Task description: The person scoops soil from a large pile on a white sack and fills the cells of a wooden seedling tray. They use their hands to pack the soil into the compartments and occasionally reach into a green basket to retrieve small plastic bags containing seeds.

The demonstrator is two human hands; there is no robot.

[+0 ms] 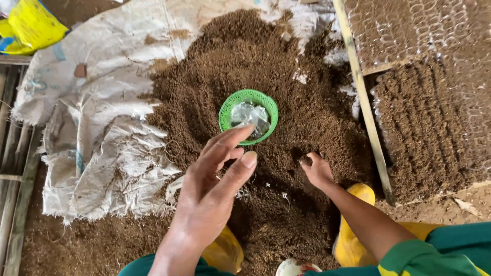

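A small green mesh basket [225, 111] sits on a heap of brown fibrous soil [286, 66], with crumpled clear plastic [249, 116] inside it. My left hand [212, 189] is raised in front of the camera, fingers apart, its fingertips just below the basket's near rim, holding nothing. My right hand [315, 169] is lower on the heap to the right, fingers curled down into the soil; whether it grips any is unclear.
The heap lies on a worn white woven sack [107, 128]. A wooden slat [360, 92] borders stacked soil-filled trays [434, 102] at right. Yellow boots [353, 225] stand at the near edge, and a yellow bag [28, 25] lies top left.
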